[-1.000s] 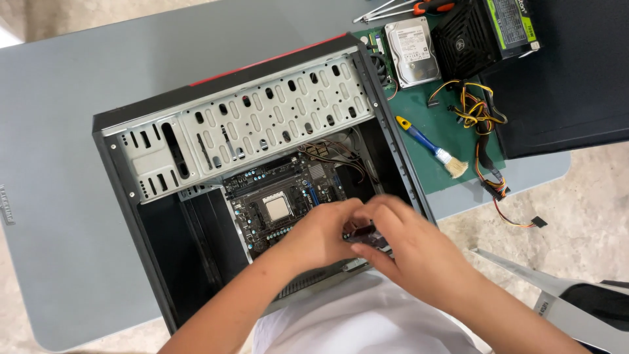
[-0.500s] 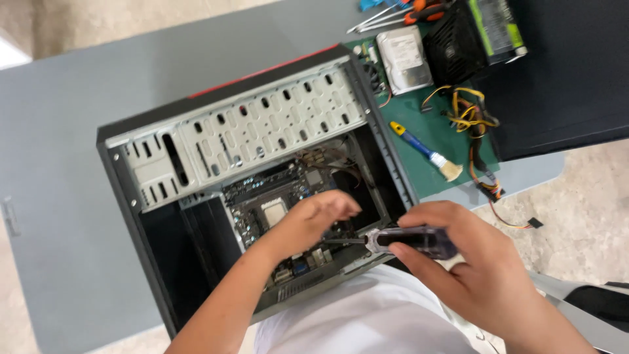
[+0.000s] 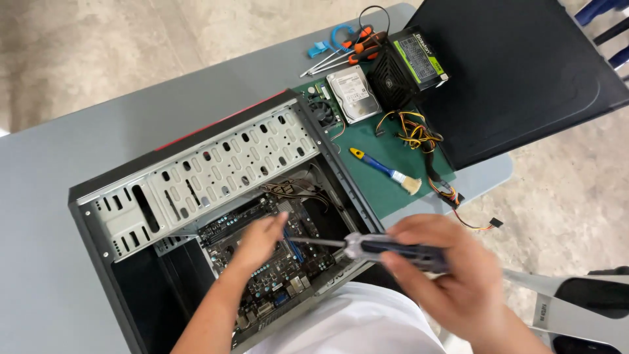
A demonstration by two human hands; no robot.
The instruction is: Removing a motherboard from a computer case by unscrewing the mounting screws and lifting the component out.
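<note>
An open black computer case (image 3: 98,216) lies on its side on a grey table, with a motherboard (image 3: 282,275) inside. My left hand (image 3: 259,242) rests flat on the motherboard, fingers together, over its middle. My right hand (image 3: 452,275) is outside the case at its right edge, gripping the dark handle of a screwdriver (image 3: 367,246). The screwdriver's metal shaft points left into the case, its tip close to my left fingertips. The silver drive cage (image 3: 209,170) spans the case's far side.
On a green mat (image 3: 386,177) right of the case lie a blue-handled brush (image 3: 386,172), a hard drive (image 3: 354,95), a power supply (image 3: 409,65) with loose wires (image 3: 419,134), and several screwdrivers (image 3: 347,52). A black side panel (image 3: 517,78) lies at the far right.
My right hand pulled out of the case to the right with the screwdriver, then turned it so the shaft points back in. My left hand stayed on the motherboard.
</note>
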